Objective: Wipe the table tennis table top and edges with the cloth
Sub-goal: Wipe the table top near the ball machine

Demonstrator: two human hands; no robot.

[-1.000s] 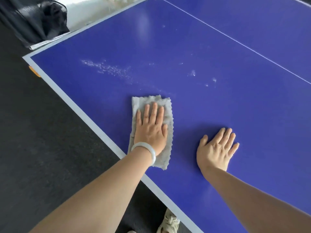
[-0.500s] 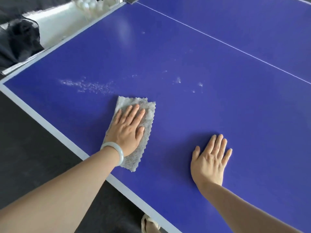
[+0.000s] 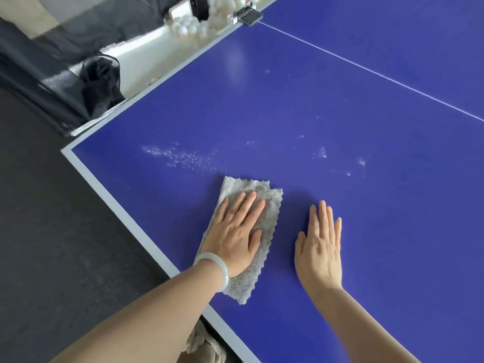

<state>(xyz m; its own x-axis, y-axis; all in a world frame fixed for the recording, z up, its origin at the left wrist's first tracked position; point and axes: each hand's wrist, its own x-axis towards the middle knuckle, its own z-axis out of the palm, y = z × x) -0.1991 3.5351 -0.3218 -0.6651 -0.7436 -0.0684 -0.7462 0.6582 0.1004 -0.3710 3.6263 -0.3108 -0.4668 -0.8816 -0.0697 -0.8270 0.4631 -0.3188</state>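
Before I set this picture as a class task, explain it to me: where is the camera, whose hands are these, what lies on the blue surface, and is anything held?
No machine here: a person wears a camera on the head, looking down at their own two hands. The blue surface is a table tennis table. The left hand lies flat on a grey cloth, pressing it onto the top near the pale edge. The right hand rests flat on the bare table and holds nothing. Beyond the cloth lie whitish specks.
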